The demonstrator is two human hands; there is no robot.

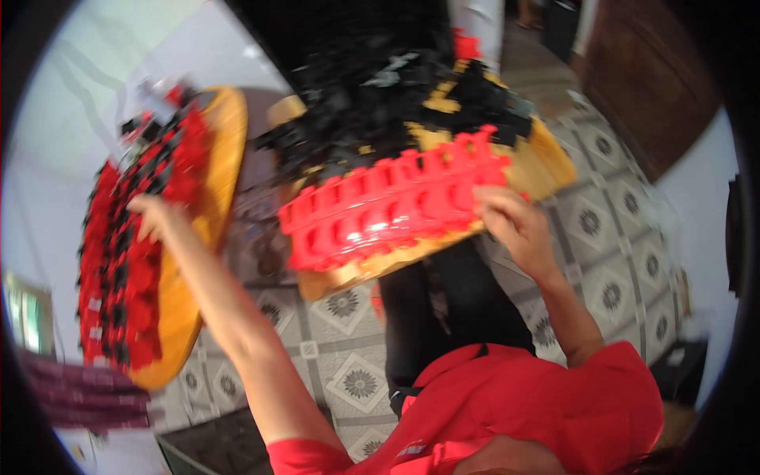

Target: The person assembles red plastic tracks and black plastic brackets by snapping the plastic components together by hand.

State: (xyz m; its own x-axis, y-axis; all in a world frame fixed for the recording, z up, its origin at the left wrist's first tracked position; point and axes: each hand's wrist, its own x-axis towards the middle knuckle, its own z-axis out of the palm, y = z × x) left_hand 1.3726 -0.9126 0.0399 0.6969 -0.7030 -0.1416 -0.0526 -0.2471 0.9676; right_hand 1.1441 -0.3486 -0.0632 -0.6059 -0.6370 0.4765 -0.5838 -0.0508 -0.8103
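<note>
A glossy red moulded plastic piece (388, 218) with rows of rounded recesses and tabs lies along the near edge of the wooden table (554, 162) in front of me. My right hand (514, 229) is at its right end, fingers curled in against the edge. My left arm stretches out to the far left. There my left hand (158, 218), slightly blurred, reaches over rows of red and black plastic pieces (127, 261), its fingers apart at their surface. Whether it touches one I cannot tell.
Loose black plastic pieces (340, 131) are heaped behind the red piece, below a large black object (356, 32). The left-hand rows stand on a yellow-orange board (226, 150). Patterned floor tiles (360, 380) show around my legs. A brown door (653, 79) stands at the far right.
</note>
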